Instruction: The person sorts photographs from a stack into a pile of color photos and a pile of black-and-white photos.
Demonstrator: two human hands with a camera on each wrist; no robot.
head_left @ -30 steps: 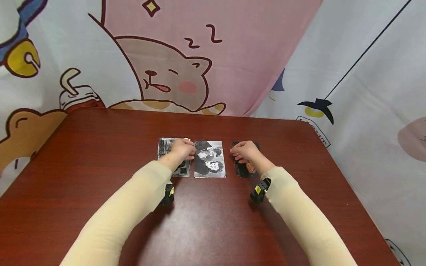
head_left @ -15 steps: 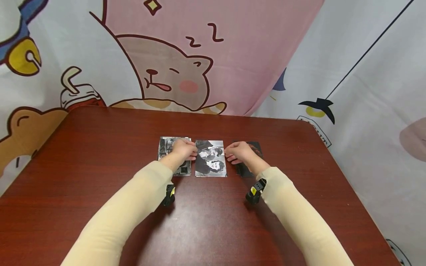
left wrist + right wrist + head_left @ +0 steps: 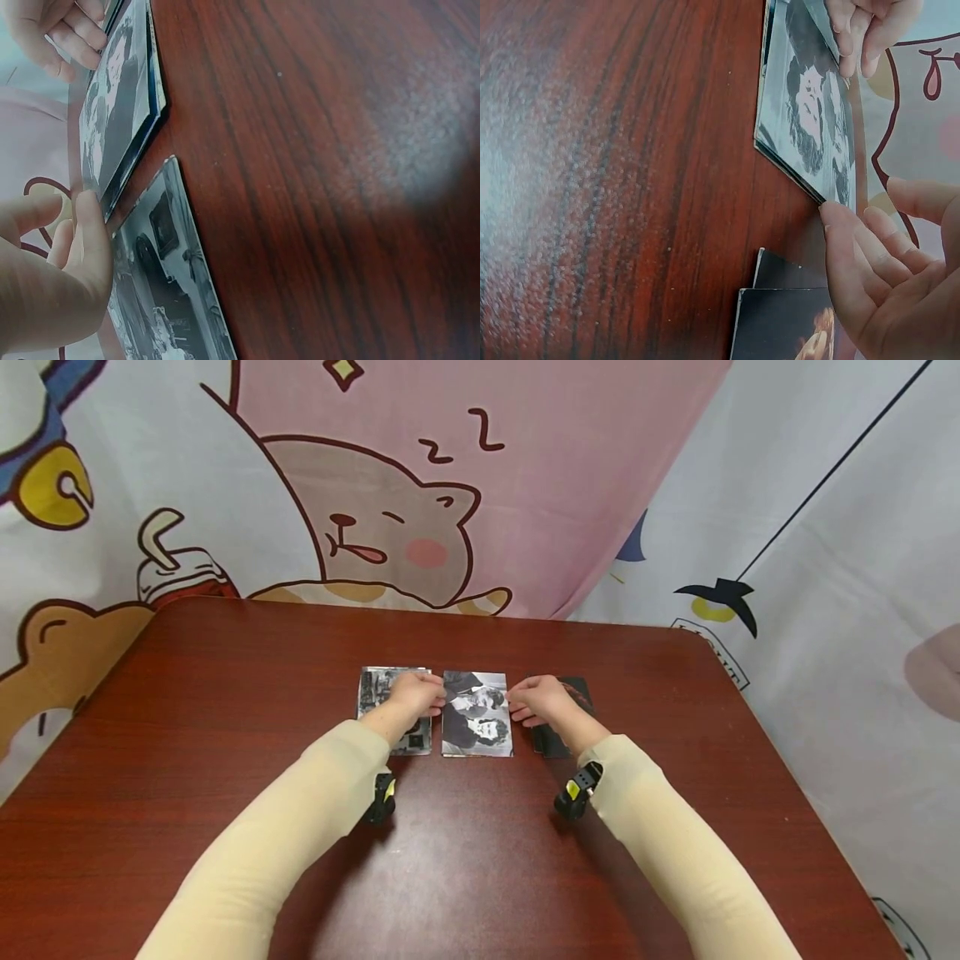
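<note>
A small stack of black-and-white photo cards (image 3: 477,717), the top one showing two people, lies flat in the middle of the table. At its left edge is my left hand (image 3: 412,695), its fingers fairly straight and touching the cards' side in the left wrist view. My right hand (image 3: 546,702) touches the opposite edge with extended fingertips (image 3: 832,212); its thumb stands apart. Beneath the left hand lies another stack of grey photo cards (image 3: 169,277), partly covered in the head view. Dark photo cards (image 3: 776,322), slightly fanned, lie under the right hand.
The brown wooden table (image 3: 465,860) extends around the three stacks. Behind it hangs a cartoon-printed cloth (image 3: 585,460). Black wrist cameras (image 3: 573,793) sit below both cuffs, close above the tabletop.
My right hand has moved left from above the dark cards to the right edge of the middle stack. The left hand stays at the left edge.
</note>
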